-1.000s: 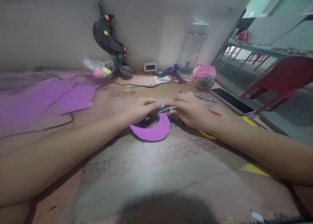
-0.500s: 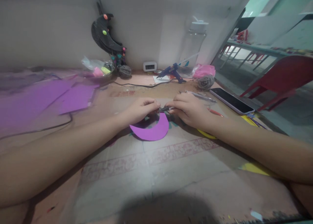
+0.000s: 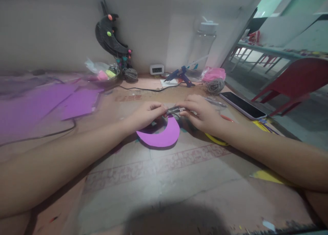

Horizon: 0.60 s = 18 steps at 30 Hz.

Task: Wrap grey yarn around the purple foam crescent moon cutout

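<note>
A purple crescent-shaped cutout point(image 3: 162, 137), which looks like paper or foam sheet, hangs just over the table between my hands. My left hand point(image 3: 151, 112) is closed in a pinch at its upper end. Opposite it, my right hand point(image 3: 198, 112) grips small dark scissors point(image 3: 174, 109), their blades parted and pointing left at the crescent's upper tip, close to my left fingertips. The handles are mostly hidden by my right fingers. Under my right wrist lies a yellow curved piece point(image 3: 216, 140).
Purple sheets point(image 3: 82, 103) lie at left, with a black cord point(image 3: 64, 129) alongside. Toward the wall are a blue glue gun point(image 3: 180, 76), a small digital clock point(image 3: 156, 69), grey yarn point(image 3: 215, 86) and a clear bottle point(image 3: 202, 45). A phone point(image 3: 243, 105) rests at right. A dark crescent ornament point(image 3: 109, 35) stands at back.
The scissors' blades have parted as my right fingers spread and shifted slightly up and right. The crescent has turned a little to the right. My left hand stays almost in place.
</note>
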{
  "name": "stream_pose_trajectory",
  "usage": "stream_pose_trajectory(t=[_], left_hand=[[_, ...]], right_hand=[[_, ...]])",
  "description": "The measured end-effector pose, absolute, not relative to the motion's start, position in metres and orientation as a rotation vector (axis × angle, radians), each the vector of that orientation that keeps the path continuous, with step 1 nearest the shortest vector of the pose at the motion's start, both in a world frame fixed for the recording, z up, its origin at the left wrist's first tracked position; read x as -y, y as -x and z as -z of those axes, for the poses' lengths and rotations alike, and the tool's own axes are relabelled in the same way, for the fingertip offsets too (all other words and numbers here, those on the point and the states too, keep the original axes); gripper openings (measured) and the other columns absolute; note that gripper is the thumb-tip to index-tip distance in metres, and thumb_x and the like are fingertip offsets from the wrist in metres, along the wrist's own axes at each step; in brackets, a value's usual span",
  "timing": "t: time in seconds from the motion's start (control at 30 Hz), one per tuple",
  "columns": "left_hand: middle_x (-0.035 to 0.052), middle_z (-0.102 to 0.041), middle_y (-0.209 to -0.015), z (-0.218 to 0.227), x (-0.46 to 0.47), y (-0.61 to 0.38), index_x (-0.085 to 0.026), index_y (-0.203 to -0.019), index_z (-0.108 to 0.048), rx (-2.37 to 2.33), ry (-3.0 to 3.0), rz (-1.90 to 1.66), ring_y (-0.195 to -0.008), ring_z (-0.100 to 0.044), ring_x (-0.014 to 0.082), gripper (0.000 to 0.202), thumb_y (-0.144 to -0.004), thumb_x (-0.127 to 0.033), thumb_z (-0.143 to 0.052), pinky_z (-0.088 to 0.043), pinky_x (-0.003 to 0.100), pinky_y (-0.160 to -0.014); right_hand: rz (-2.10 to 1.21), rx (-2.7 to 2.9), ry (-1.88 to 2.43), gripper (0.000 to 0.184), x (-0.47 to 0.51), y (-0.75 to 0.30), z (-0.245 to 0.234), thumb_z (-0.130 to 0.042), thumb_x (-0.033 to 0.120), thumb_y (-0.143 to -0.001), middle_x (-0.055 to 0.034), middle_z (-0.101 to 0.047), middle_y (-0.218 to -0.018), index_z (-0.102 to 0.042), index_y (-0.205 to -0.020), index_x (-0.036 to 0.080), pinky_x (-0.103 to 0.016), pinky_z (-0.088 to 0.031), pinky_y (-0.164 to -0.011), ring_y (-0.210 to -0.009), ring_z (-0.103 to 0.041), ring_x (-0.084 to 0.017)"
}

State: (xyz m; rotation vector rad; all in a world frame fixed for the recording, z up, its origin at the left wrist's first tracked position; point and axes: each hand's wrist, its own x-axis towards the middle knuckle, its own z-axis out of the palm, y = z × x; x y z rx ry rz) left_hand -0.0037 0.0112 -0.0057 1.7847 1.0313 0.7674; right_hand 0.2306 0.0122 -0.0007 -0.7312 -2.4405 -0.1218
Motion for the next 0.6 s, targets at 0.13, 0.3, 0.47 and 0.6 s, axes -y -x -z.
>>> stream_pose_trajectory(t=[0.13, 0.3, 0.47, 0.6], left_hand=[[-0.0018, -0.052, -0.059, 0.0079, -0.0128, 0.0046, -0.016, -0.066, -0.057, -1.022, -1.782, -0.777, -0.055, -0.049, 0.0102, 0.033, -0.087, -0.042, -0.054, -0.037, 0.022, -0.053], [-0.0013, -0.054, -0.06, 0.0073, -0.0116, 0.0051, -0.017, -0.067, -0.056, -1.02, -1.769, -0.785, -0.055, -0.05, 0.0111, 0.032, -0.088, -0.042, -0.053, -0.036, 0.022, -0.052], [-0.001, -0.054, -0.062, 0.0048, -0.0092, 0.0041, -0.017, -0.069, -0.058, -1.024, -1.804, -0.823, -0.057, -0.049, 0.0114, 0.033, -0.088, -0.043, -0.054, -0.036, 0.022, -0.053], [-0.0018, -0.052, -0.061, 0.0058, -0.0087, 0.0035, -0.016, -0.07, -0.059, -1.006, -1.78, -0.839, -0.055, -0.048, 0.0103, 0.031, -0.088, -0.041, -0.054, -0.037, 0.022, -0.053]], right_hand=[[0.157, 2.455, 0.741, 0.03, -0.0141, -0.231, 0.0026, -0.044, 0.035, -0.099, -0.0072, -0.059, -0.084, -0.067, -0.109, 0.018, -0.034, -0.034, -0.069, -0.079, -0.051, -0.021], [0.117, 2.427, 0.767, 0.03, -0.0142, -0.2311, 0.0024, -0.048, 0.035, -0.097, -0.0085, -0.059, -0.088, -0.064, -0.114, 0.016, -0.035, -0.038, -0.073, -0.084, -0.052, -0.023], [0.047, 2.364, 0.832, 0.028, -0.014, -0.2304, 0.0013, -0.049, 0.034, -0.097, -0.0073, -0.058, -0.086, -0.062, -0.114, 0.016, -0.034, -0.04, -0.073, -0.082, -0.053, -0.022], [0.048, 2.381, 0.788, 0.027, -0.0143, -0.2304, 0.0008, -0.047, 0.033, -0.098, -0.0078, -0.06, -0.087, -0.063, -0.111, 0.017, -0.035, -0.04, -0.074, -0.082, -0.053, -0.022]])
